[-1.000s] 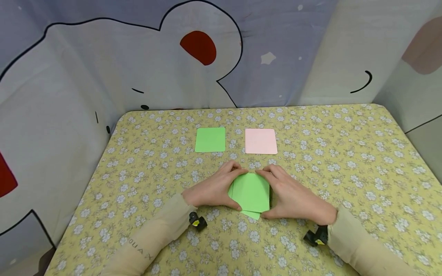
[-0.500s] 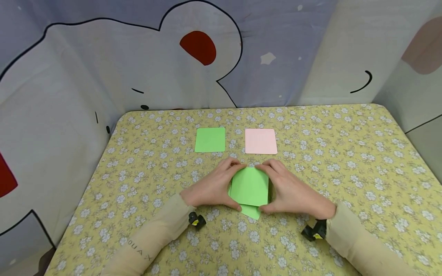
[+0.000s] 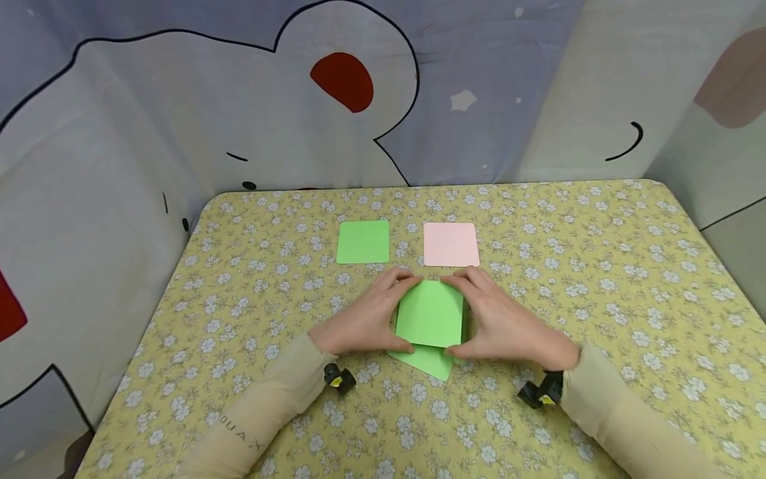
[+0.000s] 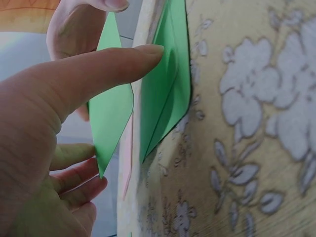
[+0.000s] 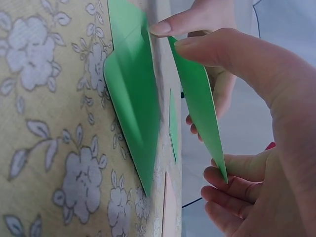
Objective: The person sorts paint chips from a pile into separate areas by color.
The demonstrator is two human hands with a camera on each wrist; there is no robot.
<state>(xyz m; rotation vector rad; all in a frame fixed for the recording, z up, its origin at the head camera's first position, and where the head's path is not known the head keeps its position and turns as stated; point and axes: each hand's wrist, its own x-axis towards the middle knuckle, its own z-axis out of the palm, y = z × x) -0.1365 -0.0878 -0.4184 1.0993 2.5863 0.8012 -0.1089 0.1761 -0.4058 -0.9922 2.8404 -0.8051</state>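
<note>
Raised above the table, a green square card (image 3: 429,314) is held between both hands. My left hand (image 3: 366,324) grips its left side, thumb near the front corner and fingers at the back corner. On the other side my right hand (image 3: 504,327) pinches the right corners in the same way. Beneath it lie more green cards (image 3: 427,360), overlapping at different angles and partly hidden. A gap between the lifted card (image 4: 111,113) and the lower cards (image 4: 170,94) shows in the left wrist view. The right wrist view shows the lifted card (image 5: 200,98) tilted over the pile.
Farther back on the table lie a single green card (image 3: 363,242) and, to its right, a pink card (image 3: 451,244). A yellow floral cloth (image 3: 239,299) covers the table. Printed curtains (image 3: 467,80) hang behind it and at the sides.
Both hands have lifted the top green card off the pile and moved it away from the body. More of the green cards underneath now shows.
</note>
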